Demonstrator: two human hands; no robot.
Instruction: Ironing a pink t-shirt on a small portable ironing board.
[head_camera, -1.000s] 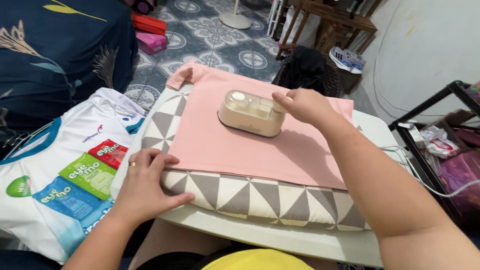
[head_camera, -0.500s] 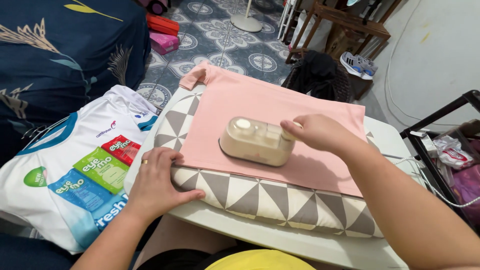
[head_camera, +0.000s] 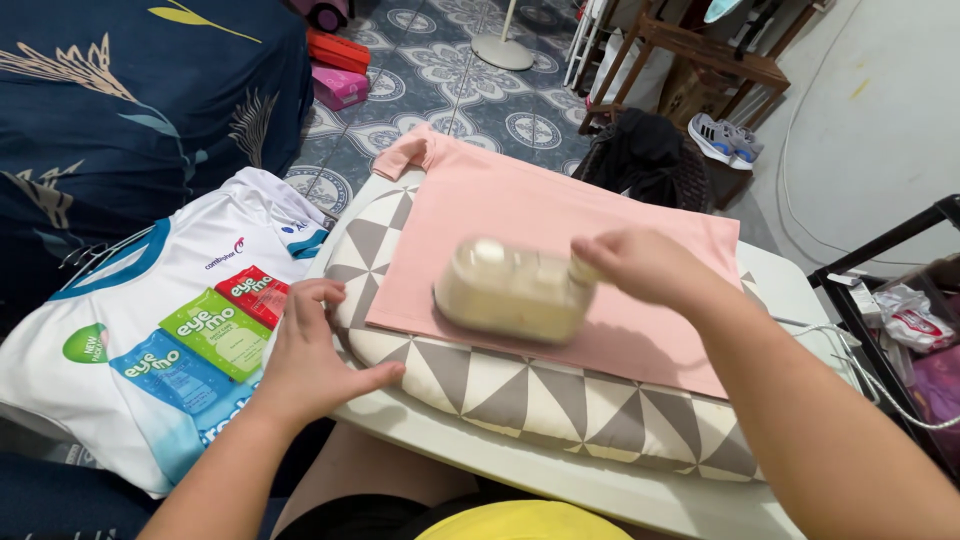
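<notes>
A pink shirt (head_camera: 560, 215) lies flat on a padded board with a grey and white triangle pattern (head_camera: 520, 395). My right hand (head_camera: 645, 265) grips the end of a small cream-coloured iron (head_camera: 510, 290), which sits blurred on the shirt's near left part. My left hand (head_camera: 315, 355) rests with fingers spread on the board's near left corner, just off the shirt's edge. The board lies on a white table (head_camera: 560, 475).
A white shirt with coloured printed patches (head_camera: 150, 340) lies to the left over dark blue patterned bedding (head_camera: 110, 110). A white cord (head_camera: 850, 345) runs off right toward a black rack (head_camera: 900, 300). Tiled floor, boxes, shoes and a wooden stand are beyond.
My right hand has drawn the iron toward me and to the left across the pink shirt. My left hand has stayed at the board's near left corner.
</notes>
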